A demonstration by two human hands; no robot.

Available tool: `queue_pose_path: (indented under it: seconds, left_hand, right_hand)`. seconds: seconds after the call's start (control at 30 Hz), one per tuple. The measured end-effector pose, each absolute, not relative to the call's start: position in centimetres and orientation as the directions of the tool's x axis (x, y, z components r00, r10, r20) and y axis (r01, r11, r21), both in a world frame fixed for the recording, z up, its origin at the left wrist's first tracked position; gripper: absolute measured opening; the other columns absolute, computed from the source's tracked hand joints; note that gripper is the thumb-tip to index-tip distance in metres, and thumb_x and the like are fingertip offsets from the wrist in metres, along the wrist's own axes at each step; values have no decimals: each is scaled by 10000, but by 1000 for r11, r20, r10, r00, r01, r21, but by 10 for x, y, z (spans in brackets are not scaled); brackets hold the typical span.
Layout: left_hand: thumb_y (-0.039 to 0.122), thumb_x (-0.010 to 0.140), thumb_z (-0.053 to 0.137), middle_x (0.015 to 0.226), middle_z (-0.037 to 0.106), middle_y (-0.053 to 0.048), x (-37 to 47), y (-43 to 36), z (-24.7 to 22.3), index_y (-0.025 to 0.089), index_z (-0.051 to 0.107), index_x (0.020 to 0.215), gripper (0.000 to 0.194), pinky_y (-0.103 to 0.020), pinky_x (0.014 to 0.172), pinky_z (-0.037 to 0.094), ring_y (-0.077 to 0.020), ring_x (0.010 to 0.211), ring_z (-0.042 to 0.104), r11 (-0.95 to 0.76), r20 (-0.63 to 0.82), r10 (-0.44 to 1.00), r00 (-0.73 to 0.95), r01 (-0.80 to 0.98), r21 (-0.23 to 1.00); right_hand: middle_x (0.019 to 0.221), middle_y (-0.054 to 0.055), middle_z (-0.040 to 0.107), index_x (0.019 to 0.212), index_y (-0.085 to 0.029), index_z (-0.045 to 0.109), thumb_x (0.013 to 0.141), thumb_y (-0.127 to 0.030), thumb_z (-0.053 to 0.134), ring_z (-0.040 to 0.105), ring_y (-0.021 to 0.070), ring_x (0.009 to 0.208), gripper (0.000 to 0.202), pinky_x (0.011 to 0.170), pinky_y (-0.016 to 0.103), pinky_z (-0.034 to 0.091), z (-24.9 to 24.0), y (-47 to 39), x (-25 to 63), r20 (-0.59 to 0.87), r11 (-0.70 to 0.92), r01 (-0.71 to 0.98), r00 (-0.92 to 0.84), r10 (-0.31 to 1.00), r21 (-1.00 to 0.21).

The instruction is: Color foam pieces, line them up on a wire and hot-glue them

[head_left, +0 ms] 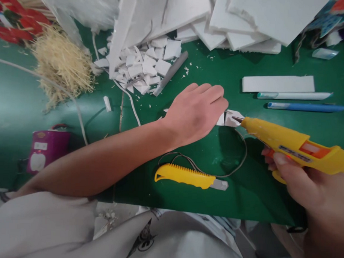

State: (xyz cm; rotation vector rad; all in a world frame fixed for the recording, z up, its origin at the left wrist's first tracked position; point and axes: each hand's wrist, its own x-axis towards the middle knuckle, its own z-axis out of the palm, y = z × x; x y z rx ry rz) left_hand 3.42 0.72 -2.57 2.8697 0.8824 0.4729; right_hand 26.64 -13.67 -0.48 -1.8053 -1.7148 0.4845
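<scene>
My left hand (195, 111) lies palm down on the green table, fingers together and bent over a small white foam piece (233, 119). One end of this piece sticks out past my fingertips; the rest is hidden under the hand. My right hand (296, 178) is wrapped round the handle of a yellow glue gun (290, 142), its metal nozzle pointing left and at the foam piece's exposed end. Whether the nozzle touches it is hard to tell. A thin dark cord (246, 150) curves from near the piece toward a yellow utility knife (187, 176) with its blade out.
White foam sheets (249, 22) are stacked at the back, beside a heap of cut foam bits (146, 64) and a grey stick (171, 73). A foam strip (277, 83) and two pens (305, 107) lie at right. Straw-like sticks (63, 61) and a purple box (48, 149) stand left.
</scene>
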Motion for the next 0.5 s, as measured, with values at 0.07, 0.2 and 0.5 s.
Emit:
queue_pose_path:
  seconds: [0.07,0.2,0.5]
  left_hand:
    - [212,1075,364,1000,690,-74,34,7,-25,202,713,960,367,-404,803,460,-226,893,645,-825,258,565,784,534,185]
    - [219,1076,365,1000,696,-73,35,7,-24,202,713,961,367,-405,798,466,-228,889,649,-825,252,564,786,531,192]
    - [259,1082,378,990,710,-71,34,7,-23,215,714,962,360,-405,799,484,-226,893,652,-834,270,552,789,518,191]
  right_hand:
    - [629,37,728,751,-267,708,918,-488,661,703,219,512,280,453,299,571,-2,-135,266,128,19,758,85,988,-652]
    - [652,40,726,780,-263,691,935,-515,641,707,236,546,299,492,338,574,-4,-138,270,141,15,784,93,986,-621]
    - [680,57,704,737,-265,647,923,-674,605,682,237,588,451,523,374,561,-7,-140,278,85,-27,784,102,991,-620]
